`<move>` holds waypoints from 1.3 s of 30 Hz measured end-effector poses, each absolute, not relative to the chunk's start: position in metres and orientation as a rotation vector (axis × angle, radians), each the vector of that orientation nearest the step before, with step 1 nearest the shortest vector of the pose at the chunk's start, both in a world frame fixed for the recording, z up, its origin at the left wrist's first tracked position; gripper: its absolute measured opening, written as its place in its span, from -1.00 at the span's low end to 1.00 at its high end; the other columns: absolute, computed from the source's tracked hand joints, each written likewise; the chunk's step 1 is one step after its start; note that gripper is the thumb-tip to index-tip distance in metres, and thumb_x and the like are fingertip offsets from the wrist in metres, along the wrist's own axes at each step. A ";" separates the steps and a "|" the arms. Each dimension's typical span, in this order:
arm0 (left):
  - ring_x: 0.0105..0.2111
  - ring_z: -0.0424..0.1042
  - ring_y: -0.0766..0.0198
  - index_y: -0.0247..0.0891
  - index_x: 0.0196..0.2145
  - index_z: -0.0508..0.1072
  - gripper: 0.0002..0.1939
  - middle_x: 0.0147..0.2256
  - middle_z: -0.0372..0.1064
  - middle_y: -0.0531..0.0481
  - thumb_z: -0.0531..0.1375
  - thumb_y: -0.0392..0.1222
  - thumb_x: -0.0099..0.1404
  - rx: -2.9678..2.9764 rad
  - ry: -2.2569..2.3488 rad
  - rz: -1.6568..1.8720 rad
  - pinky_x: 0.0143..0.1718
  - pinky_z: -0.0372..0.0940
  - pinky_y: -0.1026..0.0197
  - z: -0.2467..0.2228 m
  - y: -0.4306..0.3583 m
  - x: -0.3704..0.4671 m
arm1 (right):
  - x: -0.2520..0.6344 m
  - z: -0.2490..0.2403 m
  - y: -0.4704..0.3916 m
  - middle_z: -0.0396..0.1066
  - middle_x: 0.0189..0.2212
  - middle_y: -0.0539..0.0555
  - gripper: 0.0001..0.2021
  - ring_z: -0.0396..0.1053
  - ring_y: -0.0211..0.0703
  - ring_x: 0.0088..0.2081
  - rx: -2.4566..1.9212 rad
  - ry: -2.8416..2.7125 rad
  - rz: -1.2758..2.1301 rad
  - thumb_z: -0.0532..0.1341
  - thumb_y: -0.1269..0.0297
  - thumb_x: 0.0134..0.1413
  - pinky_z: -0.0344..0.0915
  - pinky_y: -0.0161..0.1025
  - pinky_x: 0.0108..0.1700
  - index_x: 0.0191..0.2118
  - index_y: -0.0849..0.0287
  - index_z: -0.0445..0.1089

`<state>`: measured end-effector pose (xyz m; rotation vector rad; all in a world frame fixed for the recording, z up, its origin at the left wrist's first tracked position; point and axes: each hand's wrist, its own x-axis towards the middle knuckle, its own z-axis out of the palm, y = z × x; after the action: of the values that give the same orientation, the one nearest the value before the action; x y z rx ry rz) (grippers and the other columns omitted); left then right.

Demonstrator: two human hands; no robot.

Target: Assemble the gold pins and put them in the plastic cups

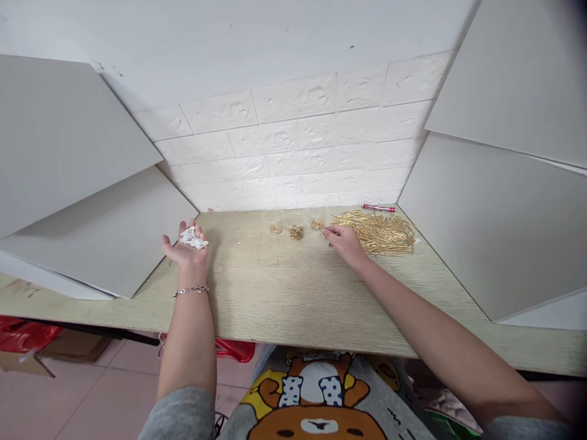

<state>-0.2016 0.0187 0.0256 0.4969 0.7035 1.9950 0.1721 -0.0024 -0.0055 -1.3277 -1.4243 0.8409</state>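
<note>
My left hand (pixel 188 247) is turned palm up at the left, fingers slightly curled. Several small white crumpled-looking pieces (pixel 194 238) rest in that palm; I cannot make out their kind. At the right, my right hand (pixel 343 241) pinches thumb and forefinger together just above the table, and whatever is between the fingertips is too small to name. Close by its fingertips is a small heap of gold pieces (pixel 317 225). Two similar heaps, a taller one (pixel 296 232) and a flat one (pixel 276 230), lie further left, apparently inside clear round containers (pixel 294 217).
Beyond my right hand spreads a pile of thin gold sticks (pixel 383 232), with a red pen-like tube (pixel 378 208) behind it. Grey-white boards (pixel 499 214) lean on both sides of the wooden table (pixel 275 299). A white brick-patterned wall (pixel 293 146) closes off the back.
</note>
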 end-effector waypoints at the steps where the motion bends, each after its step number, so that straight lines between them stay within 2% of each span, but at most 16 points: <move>1: -0.38 0.37 0.34 -0.17 -0.26 0.26 -0.53 -0.26 0.31 -0.08 -0.21 0.19 0.17 0.514 0.686 1.993 -0.48 0.21 0.34 0.026 0.019 -0.201 | 0.172 -0.005 -0.003 0.28 -0.64 -0.03 -0.70 0.22 -0.29 -0.59 -1.327 -1.426 0.845 0.13 0.06 -0.16 0.13 -0.33 -0.50 -0.45 0.23 0.41; 7: -0.11 0.31 0.15 -0.14 -0.20 0.26 -0.50 -0.09 0.23 -0.12 -0.22 0.22 0.16 0.543 0.647 1.957 -0.20 0.25 0.08 0.026 0.016 -0.200 | 0.172 -0.004 -0.004 0.30 -0.62 -0.02 -0.70 0.22 -0.29 -0.58 -1.331 -1.426 0.852 0.13 0.07 -0.15 0.13 -0.33 -0.49 -0.45 0.23 0.40; 13: -0.14 0.34 0.12 -0.09 -0.23 0.29 -0.55 -0.17 0.23 -0.11 -0.11 0.24 0.13 0.556 0.715 1.941 -0.18 0.28 -0.06 0.022 0.018 -0.203 | 0.172 -0.004 -0.004 0.30 -0.62 -0.01 -0.70 0.22 -0.28 -0.58 -1.320 -1.423 0.879 0.14 0.06 -0.16 0.14 -0.33 -0.49 -0.45 0.22 0.40; 15: -0.19 0.37 0.16 -0.13 -0.28 0.29 -0.65 -0.25 0.26 -0.09 -0.03 0.16 0.15 0.508 0.735 1.947 -0.25 0.33 0.03 0.022 0.022 -0.204 | 0.171 -0.004 -0.004 0.30 -0.62 -0.02 -0.71 0.22 -0.28 -0.58 -1.331 -1.424 0.874 0.14 0.07 -0.16 0.14 -0.33 -0.48 -0.45 0.22 0.40; 18: -0.36 0.40 0.34 -0.22 -0.36 0.25 -0.88 -0.40 0.27 -0.01 0.07 -0.12 0.20 0.329 0.806 1.999 -0.40 0.36 0.30 0.023 0.030 -0.204 | 0.170 -0.004 -0.004 0.29 -0.63 -0.02 -0.73 0.23 -0.28 -0.57 -1.349 -1.432 0.842 0.13 0.09 -0.15 0.13 -0.33 -0.47 -0.47 0.22 0.41; 21: -0.55 0.32 0.51 -0.27 -0.42 0.20 -0.93 -0.50 0.22 0.09 0.08 -0.31 0.21 0.211 0.926 2.024 -0.56 0.27 0.50 0.023 0.033 -0.204 | 0.170 -0.004 -0.004 0.28 -0.64 -0.03 -0.73 0.22 -0.29 -0.58 -1.344 -1.427 0.851 0.13 0.11 -0.14 0.12 -0.33 -0.49 -0.46 0.23 0.41; 23: -0.68 0.19 0.59 -0.28 -0.43 0.19 -0.92 -0.56 0.18 0.14 0.06 -0.34 0.21 0.260 0.959 1.983 -0.70 0.11 0.57 0.022 0.032 -0.205 | 0.170 -0.003 -0.004 0.26 -0.65 -0.04 -0.73 0.21 -0.30 -0.59 -1.329 -1.426 0.870 0.12 0.11 -0.13 0.11 -0.34 -0.49 -0.47 0.22 0.40; 25: -0.78 0.01 0.60 -0.28 -0.45 0.18 -0.90 -0.65 0.08 0.20 0.00 -0.32 0.24 0.310 0.934 1.929 -0.80 -0.07 0.54 0.021 0.029 -0.207 | 0.170 -0.002 -0.004 0.26 -0.65 -0.04 -0.74 0.20 -0.30 -0.60 -1.322 -1.428 0.876 0.12 0.12 -0.13 0.12 -0.34 -0.49 -0.48 0.23 0.39; 28: -0.83 -0.16 0.51 -0.25 -0.55 0.12 -0.74 -0.75 -0.15 0.22 -0.11 -0.16 0.28 0.278 0.923 1.907 -0.84 -0.20 0.42 0.020 0.025 -0.211 | 0.169 -0.002 -0.005 0.27 -0.63 -0.03 -0.74 0.21 -0.30 -0.59 -1.333 -1.424 0.872 0.12 0.13 -0.13 0.13 -0.33 -0.48 -0.47 0.23 0.39; 31: -0.84 -0.21 0.47 -0.23 -0.62 -0.02 -0.62 -0.78 -0.23 0.21 -0.13 0.03 0.25 0.244 0.962 1.916 -0.83 -0.27 0.35 0.019 0.024 -0.212 | 0.169 -0.001 -0.005 0.27 -0.64 -0.02 -0.73 0.21 -0.30 -0.59 -1.331 -1.429 0.877 0.12 0.12 -0.13 0.13 -0.33 -0.48 -0.45 0.24 0.39; 39: -0.83 -0.26 0.46 -0.21 -0.64 -0.13 -0.53 -0.78 -0.26 0.22 -0.15 0.21 0.17 0.365 0.860 1.947 -0.79 -0.36 0.29 0.016 0.024 -0.208 | 0.169 -0.003 -0.004 0.29 -0.64 -0.01 -0.71 0.23 -0.29 -0.58 -1.348 -1.432 0.885 0.12 0.11 -0.13 0.15 -0.34 -0.49 -0.42 0.25 0.41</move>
<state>-0.2076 0.0235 0.0162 0.3650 0.8603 1.9468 0.1688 -0.0043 -0.0033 -1.3481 -1.4325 0.8848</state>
